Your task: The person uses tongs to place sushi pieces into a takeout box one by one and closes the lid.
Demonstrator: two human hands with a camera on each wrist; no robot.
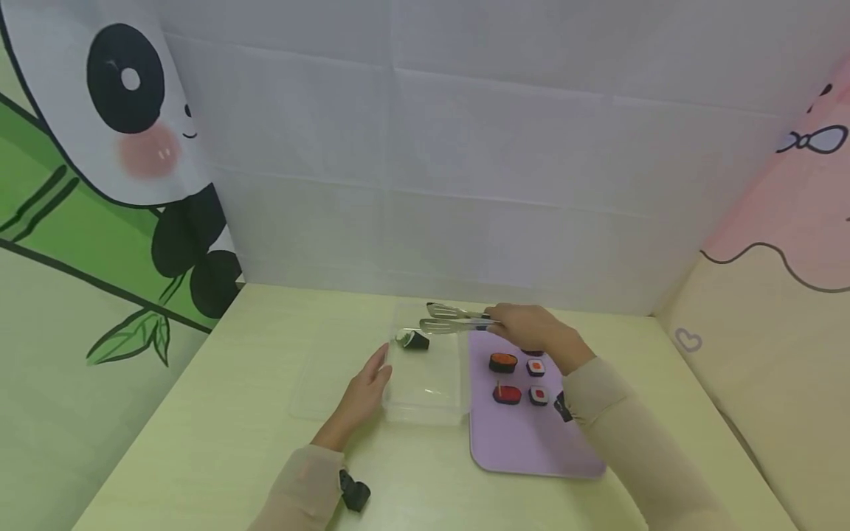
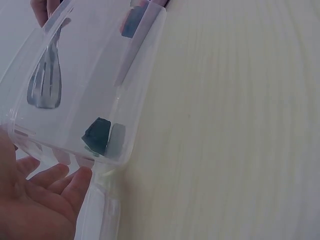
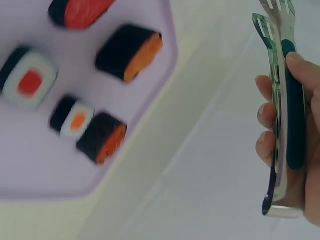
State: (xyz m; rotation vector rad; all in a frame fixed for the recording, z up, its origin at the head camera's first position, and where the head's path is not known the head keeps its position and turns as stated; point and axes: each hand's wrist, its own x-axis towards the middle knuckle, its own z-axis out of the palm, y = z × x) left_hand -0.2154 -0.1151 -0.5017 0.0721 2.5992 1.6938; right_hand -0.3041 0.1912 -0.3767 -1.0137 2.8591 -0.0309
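Observation:
My right hand (image 1: 536, 330) grips metal serving tongs (image 3: 295, 115) with dark handle grips. The tongs' slotted ends are apart, with nothing between them, above the far part of a clear plastic box (image 1: 425, 387). Inside that box, near its left wall, lies one dark-wrapped sushi piece (image 1: 416, 340) with a pale, greenish end. Against the box's left side rests my left hand (image 1: 358, 398), its fingers relaxed and touching the outside wall. A purple tray (image 1: 531, 453) to the right bears several toy-like sushi pieces, among them an orange-topped one (image 1: 502, 362) and a red-topped one (image 1: 508, 394).
A clear, flat lid-like piece (image 1: 319, 380) lies left of the box on the pale wooden table (image 1: 199, 457). The tray sits right beside the box. Behind the table hangs a white sheet (image 1: 465, 184), with printed cloths at both sides.

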